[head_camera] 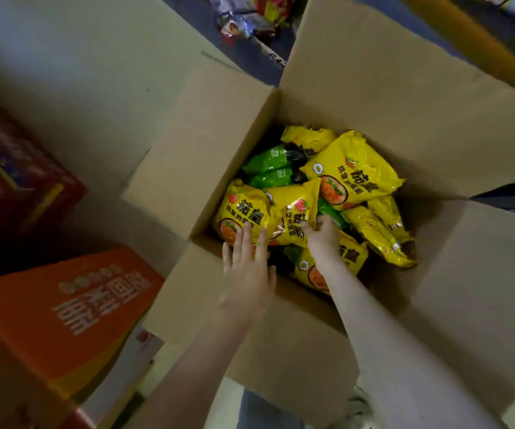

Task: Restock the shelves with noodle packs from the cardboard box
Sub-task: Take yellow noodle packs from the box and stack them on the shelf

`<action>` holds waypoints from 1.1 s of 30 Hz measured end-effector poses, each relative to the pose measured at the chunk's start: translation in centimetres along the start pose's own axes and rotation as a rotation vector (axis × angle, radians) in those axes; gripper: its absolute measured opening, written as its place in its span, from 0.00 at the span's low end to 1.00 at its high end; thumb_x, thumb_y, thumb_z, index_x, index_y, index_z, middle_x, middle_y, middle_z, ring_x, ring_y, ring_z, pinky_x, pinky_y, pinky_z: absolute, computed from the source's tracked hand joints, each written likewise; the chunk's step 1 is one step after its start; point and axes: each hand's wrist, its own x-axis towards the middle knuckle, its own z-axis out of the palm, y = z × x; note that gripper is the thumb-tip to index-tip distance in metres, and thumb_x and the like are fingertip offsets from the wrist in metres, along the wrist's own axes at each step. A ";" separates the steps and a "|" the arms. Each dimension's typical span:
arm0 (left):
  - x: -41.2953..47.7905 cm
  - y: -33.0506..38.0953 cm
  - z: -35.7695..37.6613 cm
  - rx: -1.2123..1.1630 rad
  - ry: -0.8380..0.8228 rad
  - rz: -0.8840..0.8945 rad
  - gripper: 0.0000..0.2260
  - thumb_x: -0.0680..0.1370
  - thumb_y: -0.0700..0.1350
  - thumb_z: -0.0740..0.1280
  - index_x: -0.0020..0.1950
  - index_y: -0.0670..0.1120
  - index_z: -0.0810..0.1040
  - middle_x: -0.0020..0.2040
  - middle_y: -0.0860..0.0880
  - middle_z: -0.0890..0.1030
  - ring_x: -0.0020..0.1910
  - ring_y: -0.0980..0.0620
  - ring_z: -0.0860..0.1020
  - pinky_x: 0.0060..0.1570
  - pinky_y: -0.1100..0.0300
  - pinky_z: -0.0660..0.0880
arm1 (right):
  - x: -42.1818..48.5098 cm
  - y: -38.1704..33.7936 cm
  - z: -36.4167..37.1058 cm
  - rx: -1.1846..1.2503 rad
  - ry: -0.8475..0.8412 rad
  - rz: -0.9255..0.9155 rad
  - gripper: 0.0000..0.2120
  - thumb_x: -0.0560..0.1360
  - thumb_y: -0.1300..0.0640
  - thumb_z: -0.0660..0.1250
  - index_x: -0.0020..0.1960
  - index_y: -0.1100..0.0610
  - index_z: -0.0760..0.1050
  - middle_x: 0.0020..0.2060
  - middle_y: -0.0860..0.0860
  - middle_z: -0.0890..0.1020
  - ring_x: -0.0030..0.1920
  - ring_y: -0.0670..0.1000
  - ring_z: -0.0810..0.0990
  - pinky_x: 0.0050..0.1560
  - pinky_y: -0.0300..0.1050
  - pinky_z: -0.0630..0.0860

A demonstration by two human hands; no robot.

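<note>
An open cardboard box (373, 97) sits below me with its flaps spread out. Several yellow noodle packs and a few green noodle packs (268, 164) lie jumbled inside. My right hand (322, 235) reaches into the box and its fingers pinch the edge of one yellow noodle pack (295, 212) near the middle. My left hand (247, 270) hovers flat with fingers spread over the box's near-left corner, its fingertips resting on another yellow pack (240, 209).
An orange carton (64, 308) with white print stands at the lower left, and a dark red carton (12, 178) lies behind it. Loose packets (244, 17) lie on a surface beyond the box. A shelf edge (479, 38) runs at the top right.
</note>
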 end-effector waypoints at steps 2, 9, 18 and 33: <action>-0.3 0.5 -0.9 -0.045 -0.024 -0.007 0.31 0.76 0.46 0.67 0.77 0.44 0.59 0.77 0.39 0.55 0.76 0.41 0.54 0.72 0.43 0.51 | -1.4 -0.3 -0.8 0.019 0.002 -0.062 0.05 0.78 0.58 0.65 0.50 0.58 0.69 0.42 0.49 0.75 0.47 0.53 0.77 0.44 0.43 0.74; -2.9 4.4 -6.5 0.029 -0.071 -0.013 0.29 0.82 0.48 0.55 0.79 0.48 0.45 0.78 0.44 0.40 0.77 0.47 0.40 0.74 0.49 0.40 | -9.6 -1.4 -5.9 -0.253 0.052 -0.406 0.06 0.81 0.60 0.56 0.54 0.62 0.68 0.38 0.56 0.77 0.39 0.59 0.78 0.34 0.47 0.67; -12.5 14.5 -12.3 0.155 -0.006 0.241 0.38 0.79 0.49 0.64 0.78 0.46 0.41 0.78 0.41 0.43 0.77 0.43 0.45 0.74 0.46 0.47 | -23.4 -1.2 -22.5 -0.372 0.161 -0.490 0.11 0.82 0.57 0.54 0.62 0.58 0.69 0.49 0.60 0.81 0.49 0.64 0.79 0.37 0.49 0.64; -33.1 40.3 -24.1 0.331 0.771 1.167 0.43 0.69 0.48 0.73 0.77 0.60 0.50 0.76 0.41 0.48 0.69 0.29 0.59 0.60 0.32 0.67 | -48.7 6.4 -57.6 -0.117 0.540 -0.696 0.10 0.82 0.59 0.55 0.60 0.55 0.72 0.39 0.56 0.79 0.30 0.52 0.72 0.32 0.45 0.64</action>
